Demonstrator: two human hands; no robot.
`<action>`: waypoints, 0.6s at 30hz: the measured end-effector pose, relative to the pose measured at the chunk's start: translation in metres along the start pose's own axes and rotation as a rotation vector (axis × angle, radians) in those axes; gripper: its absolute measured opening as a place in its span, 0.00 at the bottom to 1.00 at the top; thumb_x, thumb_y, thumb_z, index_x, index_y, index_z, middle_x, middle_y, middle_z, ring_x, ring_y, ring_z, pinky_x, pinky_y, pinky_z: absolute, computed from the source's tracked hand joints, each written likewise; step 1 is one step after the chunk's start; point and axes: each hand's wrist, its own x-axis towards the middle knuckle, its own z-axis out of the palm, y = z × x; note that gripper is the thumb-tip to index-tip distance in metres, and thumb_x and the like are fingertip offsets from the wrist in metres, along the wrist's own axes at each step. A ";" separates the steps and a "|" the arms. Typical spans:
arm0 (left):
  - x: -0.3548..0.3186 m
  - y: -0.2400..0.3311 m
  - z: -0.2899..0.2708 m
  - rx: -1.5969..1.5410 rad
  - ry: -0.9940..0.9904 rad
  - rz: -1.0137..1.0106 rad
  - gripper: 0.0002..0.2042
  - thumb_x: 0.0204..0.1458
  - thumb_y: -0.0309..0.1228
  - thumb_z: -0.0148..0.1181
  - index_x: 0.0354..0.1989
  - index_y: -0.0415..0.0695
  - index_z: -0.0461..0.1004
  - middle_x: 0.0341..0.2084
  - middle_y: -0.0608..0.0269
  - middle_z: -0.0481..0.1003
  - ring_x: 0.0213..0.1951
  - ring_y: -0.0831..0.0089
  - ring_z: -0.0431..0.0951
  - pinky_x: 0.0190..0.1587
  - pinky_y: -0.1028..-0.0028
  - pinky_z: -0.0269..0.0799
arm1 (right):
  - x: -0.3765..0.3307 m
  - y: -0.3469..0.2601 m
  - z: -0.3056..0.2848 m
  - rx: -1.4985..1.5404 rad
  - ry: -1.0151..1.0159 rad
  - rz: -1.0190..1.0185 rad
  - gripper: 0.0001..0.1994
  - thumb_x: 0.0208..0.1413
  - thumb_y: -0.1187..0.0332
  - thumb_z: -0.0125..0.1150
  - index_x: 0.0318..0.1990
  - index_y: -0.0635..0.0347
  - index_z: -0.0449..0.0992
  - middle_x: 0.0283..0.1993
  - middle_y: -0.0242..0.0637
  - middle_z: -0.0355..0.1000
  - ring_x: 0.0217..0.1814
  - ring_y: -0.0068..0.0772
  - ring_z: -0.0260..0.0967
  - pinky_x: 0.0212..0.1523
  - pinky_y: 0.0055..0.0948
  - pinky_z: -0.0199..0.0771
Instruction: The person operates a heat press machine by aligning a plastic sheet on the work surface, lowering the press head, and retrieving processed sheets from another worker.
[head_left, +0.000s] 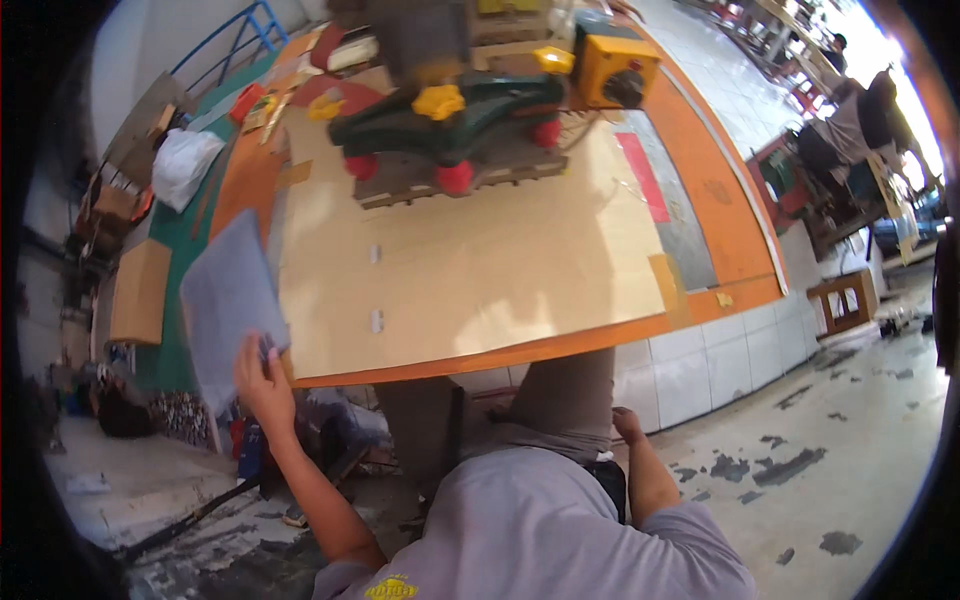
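At the table's left edge, my left hand (263, 385) is closed on the lower corner of a thin grey-blue sheet (228, 290). A small dark spot shows by the fingertips, too small to name. The sheet stands tilted and overhangs the table corner. My right hand (628, 425) hangs low beside my right thigh, away from the table; its fingers are mostly hidden. On the cream board (480, 270) in front of me lie two small whitish pieces, a nearer piece (377, 321) and a farther piece (375, 253).
A machine with a dark green base (450, 115), yellow knobs and red feet stands at the board's far side. Right of it is a yellow control box (612, 72). A white bag (185, 165) and a cardboard piece (140, 290) lie left. Another person (850, 130) is far right.
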 end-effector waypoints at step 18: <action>0.038 -0.045 -0.029 -0.503 -0.223 -0.306 0.10 0.69 0.32 0.57 0.45 0.37 0.81 0.46 0.54 0.84 0.49 0.63 0.81 0.57 0.65 0.74 | -0.061 -0.256 -0.105 -0.067 0.073 -0.215 0.18 0.63 0.68 0.55 0.57 0.61 0.80 0.53 0.53 0.81 0.57 0.52 0.80 0.57 0.40 0.79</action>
